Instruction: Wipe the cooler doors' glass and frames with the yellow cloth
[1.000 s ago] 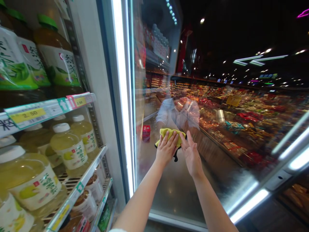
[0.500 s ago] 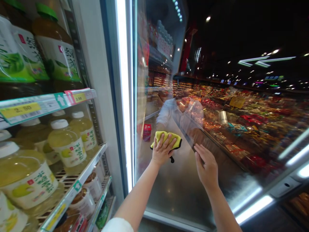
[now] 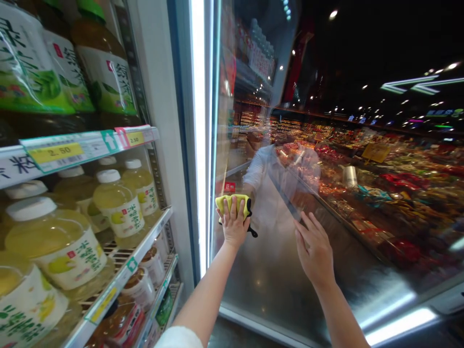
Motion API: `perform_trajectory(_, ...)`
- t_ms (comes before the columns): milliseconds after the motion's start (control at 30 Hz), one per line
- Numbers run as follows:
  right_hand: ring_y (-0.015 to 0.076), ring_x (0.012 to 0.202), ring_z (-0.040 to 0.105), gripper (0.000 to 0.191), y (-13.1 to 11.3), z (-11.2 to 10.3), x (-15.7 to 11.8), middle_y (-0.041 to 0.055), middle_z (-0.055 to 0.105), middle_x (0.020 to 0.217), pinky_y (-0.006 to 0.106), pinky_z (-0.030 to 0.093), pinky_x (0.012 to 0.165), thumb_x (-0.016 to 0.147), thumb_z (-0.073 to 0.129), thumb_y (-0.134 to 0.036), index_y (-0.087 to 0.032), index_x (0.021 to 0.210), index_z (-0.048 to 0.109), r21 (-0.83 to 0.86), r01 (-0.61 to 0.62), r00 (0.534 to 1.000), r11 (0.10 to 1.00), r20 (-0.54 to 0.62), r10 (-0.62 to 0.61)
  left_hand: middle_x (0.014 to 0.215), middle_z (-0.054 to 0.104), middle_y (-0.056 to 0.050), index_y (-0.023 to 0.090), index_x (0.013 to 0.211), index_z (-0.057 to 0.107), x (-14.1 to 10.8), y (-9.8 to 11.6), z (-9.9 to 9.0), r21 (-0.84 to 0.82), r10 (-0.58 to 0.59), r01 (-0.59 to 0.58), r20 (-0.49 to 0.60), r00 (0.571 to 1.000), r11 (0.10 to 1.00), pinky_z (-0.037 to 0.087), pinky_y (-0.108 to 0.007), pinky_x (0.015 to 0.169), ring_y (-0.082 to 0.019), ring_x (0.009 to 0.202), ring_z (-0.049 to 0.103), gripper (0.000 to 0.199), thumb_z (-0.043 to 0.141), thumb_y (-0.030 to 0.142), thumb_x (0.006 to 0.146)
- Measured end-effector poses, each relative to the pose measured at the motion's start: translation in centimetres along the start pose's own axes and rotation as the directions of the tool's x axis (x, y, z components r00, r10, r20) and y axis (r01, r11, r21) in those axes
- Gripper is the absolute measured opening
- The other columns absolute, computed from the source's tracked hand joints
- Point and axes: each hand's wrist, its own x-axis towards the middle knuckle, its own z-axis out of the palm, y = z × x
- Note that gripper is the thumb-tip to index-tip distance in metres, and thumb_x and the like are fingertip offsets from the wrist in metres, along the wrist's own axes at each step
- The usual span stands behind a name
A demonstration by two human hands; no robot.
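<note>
Yellow cleaning cloth [image 3: 238, 201]: against glass door [image 3: 275, 275], just right of white light strip [image 3: 200, 145], longer side roughly crosswise to strip. Left hand [image 3: 235, 225] nearer, spread flat over cloth, unclenched. Right hand [image 3: 314, 247] farther from strip, holding nothing; glass contact unclear.
</note>
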Motion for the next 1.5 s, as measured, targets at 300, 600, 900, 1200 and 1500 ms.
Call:
perform_trajectory(300,0.0302,0.139,0.054,0.031,-0.6,0.3,0.8,0.0149,0.066,0.139,0.054,0.050,0.110,0.102,0.049,-0.023,-0.018,0.120,0.073,0.034,0.047,0.999,0.998,-0.009,-0.047,0.169,0.025,-0.009,0.027,0.162,0.025,1.6,-1.8,-0.3,-0.039,0.111,-0.109,0.049,0.993,0.993,0.023,-0.057,0.126,-0.032,0.158,0.008,0.072,0.057,0.030,0.097)
perform_trajectory(600,0.0303,0.137,0.055,0.031,-0.5,0.2,0.2,0.0142,0.068,0.136,0.052,0.051,0.109,0.102,0.049,-0.026,-0.019,0.118,0.074,0.060,0.039,0.999,0.997,0.001,-0.039,0.170,0.021,-0.014,0.020,0.161,0.028,0.5,-1.6,-0.6,-0.006,0.018,-0.018,0.068,0.997,1.000,0.026,-0.061,0.124,-0.036,0.158,-0.002,0.073,0.058,0.032,0.096)
perform_trajectory(900,0.0304,0.135,0.057,0.031,-0.6,0.4,-0.8,0.0143,0.067,0.138,0.054,0.050,0.110,0.102,0.049,-0.028,-0.019,0.119,0.074,0.109,0.013,0.999,0.994,0.031,-0.017,0.168,0.020,-0.021,0.012,0.161,0.025,0.1,-5.5,-1.0,-0.054,-0.029,0.029,0.013,1.000,0.998,0.026,-0.064,0.123,-0.037,0.158,0.003,0.073,0.056,0.030,0.097)
perform_trajectory(1200,0.0308,0.133,0.060,0.035,-1.8,2.2,-2.8,0.0153,0.066,0.138,0.053,0.054,0.105,0.103,0.047,-0.032,-0.018,0.117,0.075,0.165,0.007,0.984,0.986,0.175,-0.036,0.169,0.016,-0.023,0.007,0.161,0.018,1.2,-4.5,-1.1,-0.006,-0.104,0.104,0.006,0.995,0.995,0.024,-0.064,0.125,-0.038,0.157,0.003,0.075,0.051,0.032,0.099)
perform_trajectory(1500,0.0298,0.135,0.058,0.034,-2.7,3.4,-5.7,0.0122,0.064,0.142,0.052,0.056,0.106,0.102,0.046,-0.024,-0.022,0.123,0.074,0.206,-0.017,0.923,0.978,0.380,-0.064,0.167,0.015,-0.027,0.003,0.162,0.011,-6.9,-5.2,0.7,0.025,-0.202,0.201,0.115,0.973,0.979,0.030,-0.061,0.123,-0.037,0.157,0.002,0.076,0.047,0.030,0.101)
